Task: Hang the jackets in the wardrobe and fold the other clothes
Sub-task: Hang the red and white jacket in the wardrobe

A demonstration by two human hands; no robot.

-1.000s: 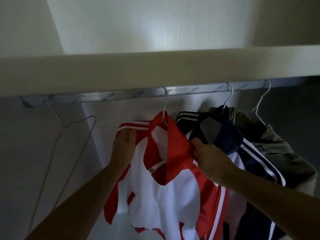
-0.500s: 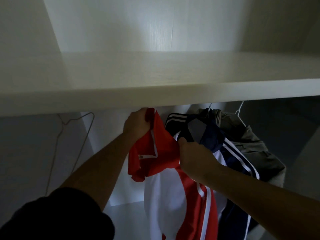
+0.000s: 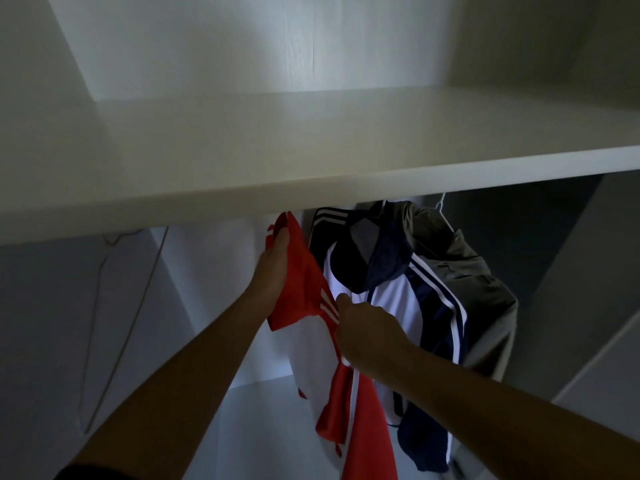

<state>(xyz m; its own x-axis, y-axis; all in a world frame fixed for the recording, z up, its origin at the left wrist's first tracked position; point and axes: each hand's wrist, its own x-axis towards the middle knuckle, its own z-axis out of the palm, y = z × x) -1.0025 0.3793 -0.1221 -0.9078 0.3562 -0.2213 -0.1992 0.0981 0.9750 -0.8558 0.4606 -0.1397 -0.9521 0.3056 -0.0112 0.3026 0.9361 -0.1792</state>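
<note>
My left hand [image 3: 273,268] gripped the collar of the red jacket [image 3: 304,289] and my right hand [image 3: 370,334] pinched its shoulder, as the cloth seemed light, soft and slippery.

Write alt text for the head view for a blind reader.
The left hand grips a red jacket at its top and the right hand holds its striped shoulder, under a white shelf. A navy jacket and an olive jacket hang alongside.

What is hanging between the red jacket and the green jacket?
The navy jacket hangs between the red jacket and the green jacket, as the head view shows.
</note>
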